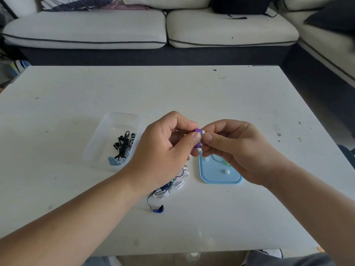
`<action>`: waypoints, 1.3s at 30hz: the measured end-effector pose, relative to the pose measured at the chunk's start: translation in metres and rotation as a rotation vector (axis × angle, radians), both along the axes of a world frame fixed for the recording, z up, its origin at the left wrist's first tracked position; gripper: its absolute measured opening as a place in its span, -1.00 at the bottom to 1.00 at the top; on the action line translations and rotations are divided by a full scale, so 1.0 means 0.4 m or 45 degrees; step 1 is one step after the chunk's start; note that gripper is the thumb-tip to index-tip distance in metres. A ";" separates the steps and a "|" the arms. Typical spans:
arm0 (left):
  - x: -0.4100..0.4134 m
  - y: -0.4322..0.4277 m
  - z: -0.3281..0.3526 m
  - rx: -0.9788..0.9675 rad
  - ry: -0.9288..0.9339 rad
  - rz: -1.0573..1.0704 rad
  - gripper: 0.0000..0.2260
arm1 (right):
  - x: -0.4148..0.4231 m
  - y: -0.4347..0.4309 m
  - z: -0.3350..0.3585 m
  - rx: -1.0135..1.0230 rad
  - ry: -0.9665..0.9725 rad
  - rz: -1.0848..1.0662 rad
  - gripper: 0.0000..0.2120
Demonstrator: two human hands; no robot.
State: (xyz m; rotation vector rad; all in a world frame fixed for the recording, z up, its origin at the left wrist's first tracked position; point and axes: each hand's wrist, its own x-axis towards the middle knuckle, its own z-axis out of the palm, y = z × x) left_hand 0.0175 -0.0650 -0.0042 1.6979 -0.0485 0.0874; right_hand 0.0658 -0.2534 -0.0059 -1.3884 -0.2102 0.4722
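My left hand (165, 148) and my right hand (236, 148) meet above the white table (192, 93). Between their fingertips is a pair of purple and white earphones (198, 139); both hands pinch it with thumb and fingers. Most of its cable is hidden behind my left hand. Under my right hand lies a light blue lid (215, 175) with small white ear tips (227, 171) and something green on it. A tangle of white and blue earphone cables (172, 186) lies below my left wrist, and a blue earbud (159, 209) trails from it toward me.
A clear plastic box (109, 139) holding black earphones and a pale blue item stands left of my hands. A light sofa (153, 27) runs along the far side and the right. A knee (288, 259) shows at the near table edge.
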 end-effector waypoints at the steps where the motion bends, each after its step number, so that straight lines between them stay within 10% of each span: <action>1: 0.000 0.000 0.001 -0.012 0.015 -0.001 -0.94 | -0.001 -0.001 0.004 -0.038 -0.036 -0.006 -0.76; 10: 0.010 -0.006 0.012 -0.395 0.380 0.036 -0.93 | -0.025 0.009 0.015 -0.491 -0.528 -0.172 -0.91; 39: 0.012 0.003 0.011 -0.474 0.419 -0.067 -0.75 | -0.016 -0.003 0.018 -0.406 -0.374 -0.222 -0.87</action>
